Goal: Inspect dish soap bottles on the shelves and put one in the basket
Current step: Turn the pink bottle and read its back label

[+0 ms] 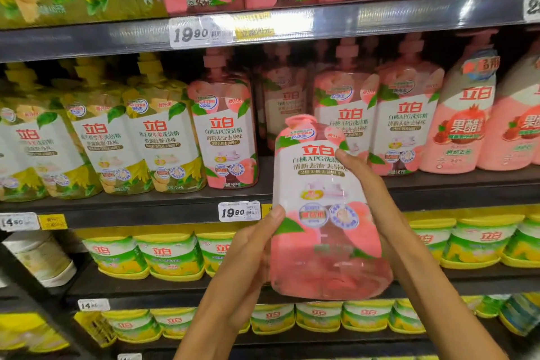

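Held: 1 pink bottle [325, 213], upright, label facing camera, in front of the middle shelf [146, 210] | Left hand [251, 254] grip: thumb on lower left edge | Right hand [368, 184] grip: wrapped round upper right side | Middle shelf front row: 3 yellow bottles [159, 137], 3 pink, 2 pomegranate bottles [464, 126] | Price tags "19.90" [239, 211]: 2

Bright, even store lighting from overhead, with white glare streaking the metal shelf rail [321, 23] across the top of the frame. Edges bow from wide-angle distortion; the upper left corner is smeared and soft, the lower left falls into shadow.
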